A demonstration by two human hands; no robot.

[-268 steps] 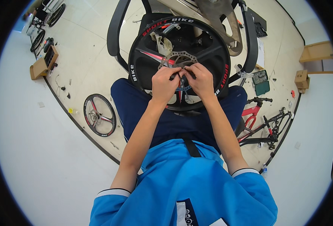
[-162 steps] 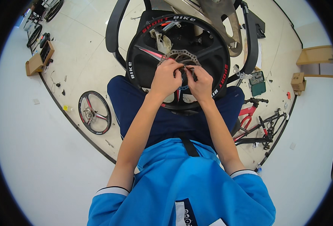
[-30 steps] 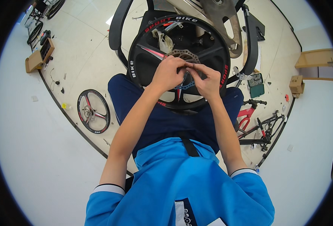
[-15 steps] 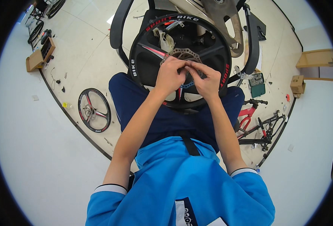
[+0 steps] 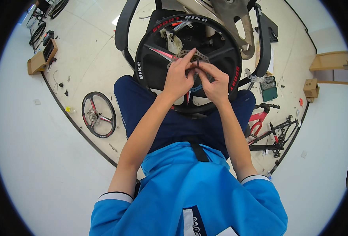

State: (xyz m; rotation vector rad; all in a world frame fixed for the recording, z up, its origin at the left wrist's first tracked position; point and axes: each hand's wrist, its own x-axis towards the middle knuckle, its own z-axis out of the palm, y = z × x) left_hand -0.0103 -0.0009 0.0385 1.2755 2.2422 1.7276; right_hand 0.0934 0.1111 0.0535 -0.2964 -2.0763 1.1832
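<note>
A black three-spoke bicycle wheel [image 5: 141, 59] with red and white markings lies across my thighs. Its disc brake rotor [image 5: 176, 56] is partly hidden under my hands. Over the hub, my right hand [image 5: 216, 83] pinches a small dark part [image 5: 198, 63] between thumb and fingers; its exact kind is too small to tell. Close beside it, my left hand [image 5: 177, 77] has the index finger stretched forward over the rotor. The left thumb and other fingers curl in toward the same spot, and what they grip is hidden.
A black chair [image 5: 125, 27] with armrests stands in front, carrying tools and a crumpled pale wrapper [image 5: 174, 44]. Another three-spoke wheel [image 5: 111, 118] is on the floor at left. At right lie a red bike frame [image 5: 257, 118], a green case [image 5: 270, 94] and a cardboard box [image 5: 311, 88].
My left index finger has lifted and straightened forward, away from the right fingers. The small dark part now shows between the hands. The wheel stays put.
</note>
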